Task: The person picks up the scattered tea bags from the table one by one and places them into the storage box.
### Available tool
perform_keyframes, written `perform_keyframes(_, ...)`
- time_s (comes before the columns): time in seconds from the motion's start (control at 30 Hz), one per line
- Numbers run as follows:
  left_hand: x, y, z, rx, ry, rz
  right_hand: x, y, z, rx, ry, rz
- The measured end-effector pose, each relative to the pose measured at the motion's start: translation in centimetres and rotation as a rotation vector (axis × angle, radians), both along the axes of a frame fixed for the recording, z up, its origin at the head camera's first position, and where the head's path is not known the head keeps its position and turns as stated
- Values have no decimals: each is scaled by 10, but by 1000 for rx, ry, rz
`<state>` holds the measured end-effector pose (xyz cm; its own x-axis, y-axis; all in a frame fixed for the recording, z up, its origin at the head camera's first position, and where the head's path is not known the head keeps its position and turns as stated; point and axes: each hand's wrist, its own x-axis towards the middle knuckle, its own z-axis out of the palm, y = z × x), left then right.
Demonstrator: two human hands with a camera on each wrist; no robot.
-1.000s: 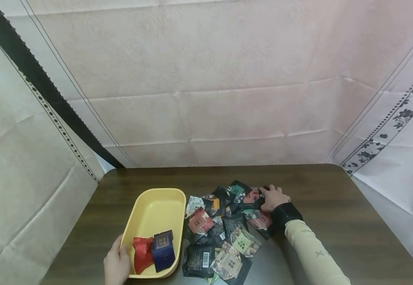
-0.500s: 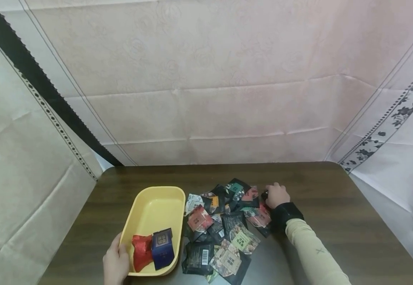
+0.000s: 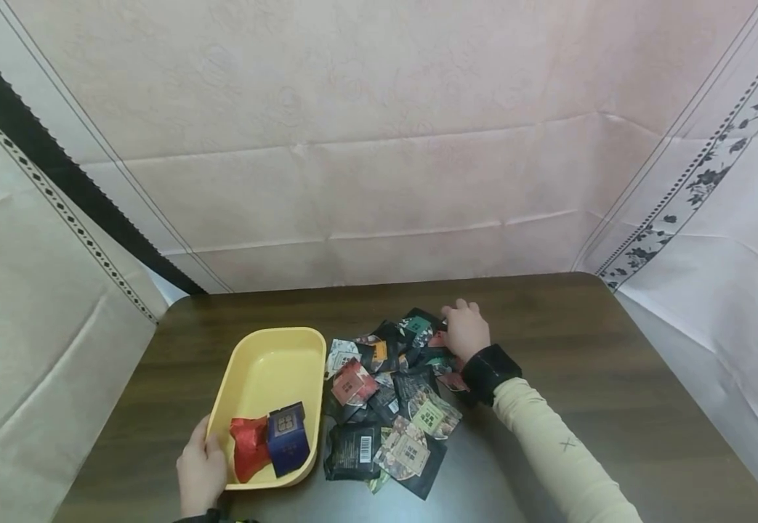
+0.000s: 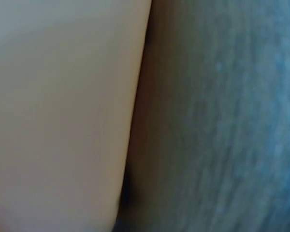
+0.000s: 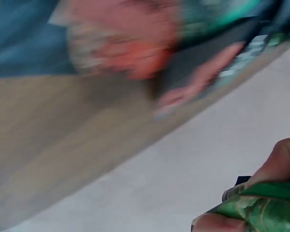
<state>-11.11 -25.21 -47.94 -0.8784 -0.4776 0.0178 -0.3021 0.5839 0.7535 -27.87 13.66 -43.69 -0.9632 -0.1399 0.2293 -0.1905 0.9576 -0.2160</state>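
My left hand (image 3: 200, 468) grips the left rim of a yellow plastic tray (image 3: 257, 335); its outer fingers are partly hidden. Inside the tray lie a crumpled red packet (image 3: 249, 447) and a dark blue packet (image 3: 288, 439). To the tray's right, small black sachets (image 3: 351, 449) with coloured labels lie heaped. At the heap's far right end is my right hand (image 3: 466, 334), which in the right wrist view pinches a green-printed packet (image 5: 266, 210) between thumb and finger. The left wrist view is blurred, mostly skin and table.
The brown wooden table (image 3: 581, 407) runs out on both sides of the tray and heap. Pale patterned cloth (image 3: 379, 181) hangs behind the table's far edge and along both sides. A black strip (image 3: 78, 181) slants down at the left.
My right hand, clutching its packet, has shifted left across the heap's far end. The head view has turned a little, moving everything left and up. The left hand keeps its hold.
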Motion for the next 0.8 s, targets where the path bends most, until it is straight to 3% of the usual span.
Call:
perform_keyframes(0.23,1,0,0,0,3,-3,12,-44,16,20,107,130)
perform_keyframes(0.47,-1,1,3,59,-63,14,28,-96,30,49,90,258)
perform_keyframes(0.8,-1,0,1,61,-15,20,54,-182,35,184,144,455)
